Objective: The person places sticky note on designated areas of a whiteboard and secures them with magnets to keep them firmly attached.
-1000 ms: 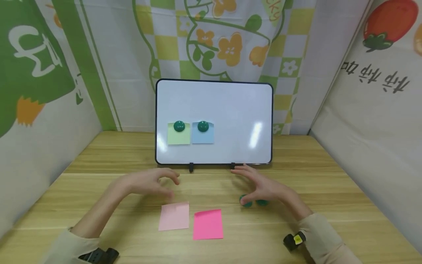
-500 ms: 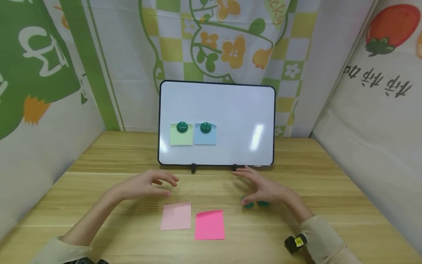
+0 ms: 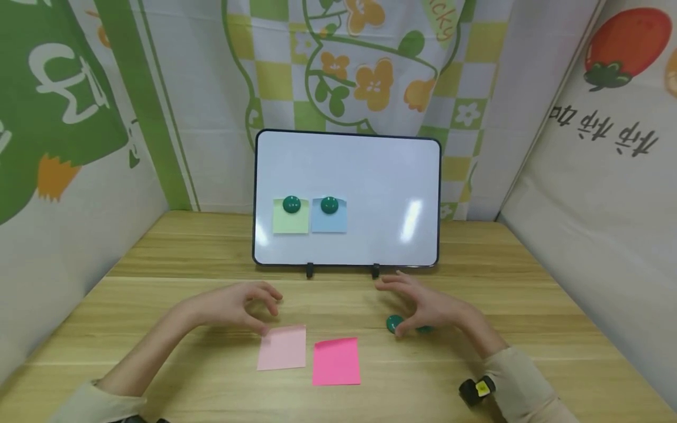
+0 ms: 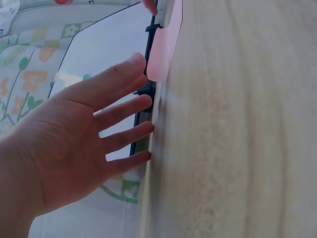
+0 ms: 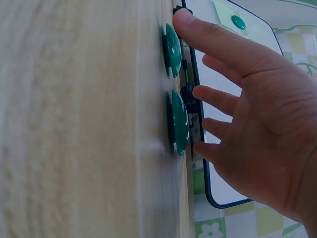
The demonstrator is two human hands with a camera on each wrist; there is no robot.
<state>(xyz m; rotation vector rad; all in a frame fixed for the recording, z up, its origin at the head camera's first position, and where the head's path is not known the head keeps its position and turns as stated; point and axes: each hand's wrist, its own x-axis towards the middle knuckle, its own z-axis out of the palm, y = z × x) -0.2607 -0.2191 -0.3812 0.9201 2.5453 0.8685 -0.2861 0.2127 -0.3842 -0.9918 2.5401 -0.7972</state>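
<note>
While both my hands hovered low over the wooden table (image 3: 412, 388), the following was recorded, nearest first. At the near edge, my beige right sleeve (image 3: 520, 382) bore a black wrist device (image 3: 471, 390) with a yellow patch. Beyond it, toward the middle, a bright pink note (image 3: 336, 362) lay flat on the wood, its upper edge slightly curled. Just to its left and a little farther off lay a pale pink note (image 3: 282, 351).

My left hand (image 3: 230, 306) stood over the upper left corner of the pale note, thumb and fingers parted with nothing between them; thumb contact with the paper could not be determined. My right hand (image 3: 432, 306), well apart from the left, was likewise spread and holding nothing. Its thumb tip was right at one green magnet (image 3: 393, 322), touching or not I could not tell; a second green magnet (image 5: 181, 123) sat beside the first, partly beneath the hand.

Farther back, a whiteboard (image 3: 386, 170) stood on black feet (image 3: 309, 270). On its left half, round green magnets (image 3: 291, 204) held a light green note (image 3: 290, 224) and a blue note (image 3: 329, 223), side by side. Behind hung a checked, flowered curtain (image 3: 483, 44).
</note>
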